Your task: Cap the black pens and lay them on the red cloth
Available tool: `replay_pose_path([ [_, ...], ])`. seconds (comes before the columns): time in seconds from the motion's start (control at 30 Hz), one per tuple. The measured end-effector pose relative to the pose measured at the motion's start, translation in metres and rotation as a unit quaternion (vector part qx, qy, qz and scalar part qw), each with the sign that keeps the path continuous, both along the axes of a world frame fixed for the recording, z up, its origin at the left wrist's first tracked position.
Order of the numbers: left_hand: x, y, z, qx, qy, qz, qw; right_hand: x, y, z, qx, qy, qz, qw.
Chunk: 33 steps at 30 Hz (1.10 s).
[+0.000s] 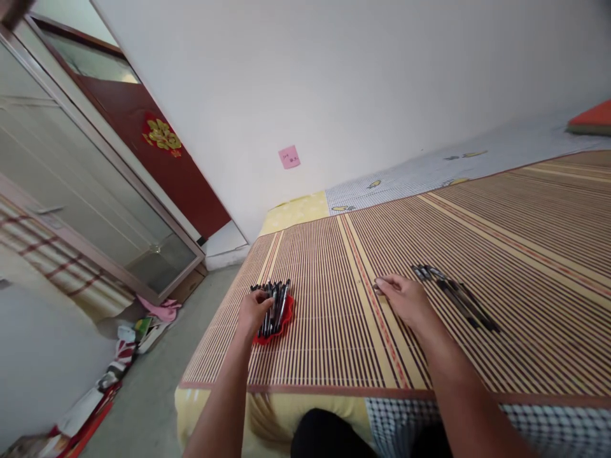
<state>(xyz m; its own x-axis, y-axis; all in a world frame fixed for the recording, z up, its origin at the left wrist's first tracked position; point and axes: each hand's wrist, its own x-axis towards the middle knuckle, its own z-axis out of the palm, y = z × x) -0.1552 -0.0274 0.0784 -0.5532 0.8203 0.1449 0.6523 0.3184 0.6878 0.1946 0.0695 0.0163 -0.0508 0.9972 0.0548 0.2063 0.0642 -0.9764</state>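
My left hand (pixel 252 312) rests at a small red tray (pixel 285 320) that holds several dark pens (pixel 274 304); its fingers curl over the near ends of the pens. My right hand (pixel 403 298) lies palm down on the striped bamboo mat (pixel 334 305), fingers pointing left, just left of a loose row of several dark pens (pixel 456 296) lying on the mat. Whether the right hand's fingertips hold a pen I cannot tell.
The mat covers a bed with a yellow and checked sheet (pixel 296 213) against a white wall bearing a pink note (pixel 289 156). A red cushion (pixel 592 117) lies far right. Left are a glass door (pixel 71 191), concrete floor and clutter (pixel 143 324).
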Motion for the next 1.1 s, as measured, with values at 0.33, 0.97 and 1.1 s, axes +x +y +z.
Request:
replay_pose_path([
  [0.33, 0.007, -0.006, -0.017, -0.005, 0.116, 0.029, 0.993, 0.001, 0.002, -0.004, 0.007, -0.01, 0.002, 1.0],
  [0.97, 0.202, -0.032, 0.077, 0.09, 0.125, -0.389, 0.908, -0.026, -0.006, -0.004, 0.07, -0.087, 0.062, 0.992],
  [1.1, 0.225, -0.07, 0.09, 0.124, 0.176, -0.43, 0.877, -0.026, -0.006, -0.004, 0.072, -0.106, 0.064, 0.99],
])
